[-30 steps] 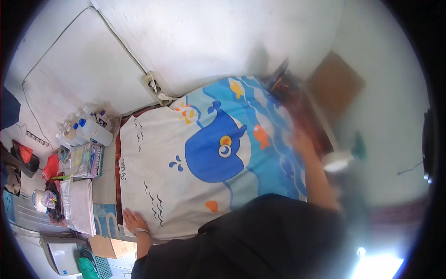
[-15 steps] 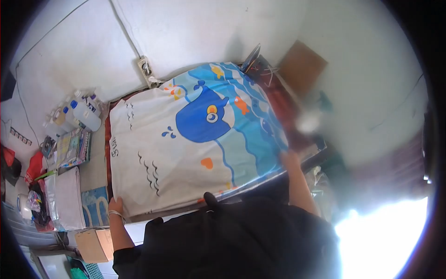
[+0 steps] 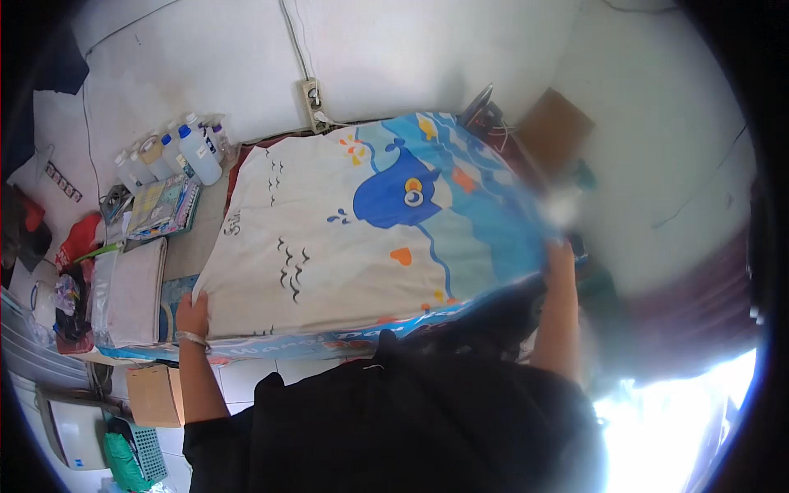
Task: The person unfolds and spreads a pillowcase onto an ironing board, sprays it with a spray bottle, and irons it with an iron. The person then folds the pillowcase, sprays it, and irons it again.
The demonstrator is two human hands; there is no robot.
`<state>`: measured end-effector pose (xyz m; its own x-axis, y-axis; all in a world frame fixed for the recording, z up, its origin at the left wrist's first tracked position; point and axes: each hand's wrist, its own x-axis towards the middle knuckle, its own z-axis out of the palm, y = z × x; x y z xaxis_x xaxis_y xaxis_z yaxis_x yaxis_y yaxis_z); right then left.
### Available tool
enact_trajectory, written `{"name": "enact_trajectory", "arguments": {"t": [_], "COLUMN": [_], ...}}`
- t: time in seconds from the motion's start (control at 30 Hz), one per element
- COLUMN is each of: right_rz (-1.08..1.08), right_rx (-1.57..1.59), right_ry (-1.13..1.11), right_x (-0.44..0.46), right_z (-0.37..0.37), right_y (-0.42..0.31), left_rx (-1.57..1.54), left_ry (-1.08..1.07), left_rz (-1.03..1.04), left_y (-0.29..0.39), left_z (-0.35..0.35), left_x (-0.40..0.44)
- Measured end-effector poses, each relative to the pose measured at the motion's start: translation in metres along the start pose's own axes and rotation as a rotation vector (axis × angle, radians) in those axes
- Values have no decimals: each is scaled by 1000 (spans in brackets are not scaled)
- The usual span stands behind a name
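Note:
A white and blue cloth [image 3: 320, 205] printed with a blue whale, fish and waves is spread over a table. My left hand [image 3: 193, 315], with a band around its wrist, is closed on the cloth's near left corner. At the near right corner, my right hand [image 3: 560, 255] grips the blue end of the cloth; its fingers are partly hidden and smeared. Between my hands the near edge runs taut, and the right end is pulled up into a slanting fold.
Several bottles [image 3: 197, 156] and a stack of notebooks [image 3: 164, 205] stand left of the cloth. A power strip [image 3: 313, 105] hangs on the wall behind. Dark objects with wires [image 3: 485, 115] sit at the far right corner. A cardboard box [image 3: 154, 396] is on the floor.
My right hand has moved right and up, drawing the cloth's right end with it. My left hand has lifted its corner. More of the table's blue printed front side now shows.

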<state>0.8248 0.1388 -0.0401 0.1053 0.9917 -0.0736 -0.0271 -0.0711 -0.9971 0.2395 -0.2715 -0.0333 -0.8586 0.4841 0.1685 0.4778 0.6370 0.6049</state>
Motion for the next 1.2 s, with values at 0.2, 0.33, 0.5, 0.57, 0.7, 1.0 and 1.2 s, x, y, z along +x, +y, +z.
{"name": "enact_trajectory", "arguments": {"t": [0.2, 0.33, 0.5, 0.57, 0.7, 1.0, 1.2], "right_rz": [241, -36, 534, 486, 10, -629, -717], "right_rx": [29, -275, -313, -412, -955, -888, -980], "right_ry": [-48, -432, -254, -254, -119, -221, -277], "right_x": [1, 49, -4, 3, 51, 118, 144], "right_z": [-37, -92, -31, -34, -51, 112, 209], "right_y": [47, 183, 83, 82, 102, 39, 56], "left_rx": [-3, 115, 256, 261, 272, 190, 295], "left_ry": [-15, -96, -63, -24, 312, 187, -34], "left_rz": [-153, -247, -345, -380, -307, 220, 226], "left_y": [-22, -87, -99, -100, -45, -6, 22], "left_z": [27, 81, 117, 128, 124, 141, 185], "left_x": [-66, -80, -88, -87, -85, 39, 172]}}
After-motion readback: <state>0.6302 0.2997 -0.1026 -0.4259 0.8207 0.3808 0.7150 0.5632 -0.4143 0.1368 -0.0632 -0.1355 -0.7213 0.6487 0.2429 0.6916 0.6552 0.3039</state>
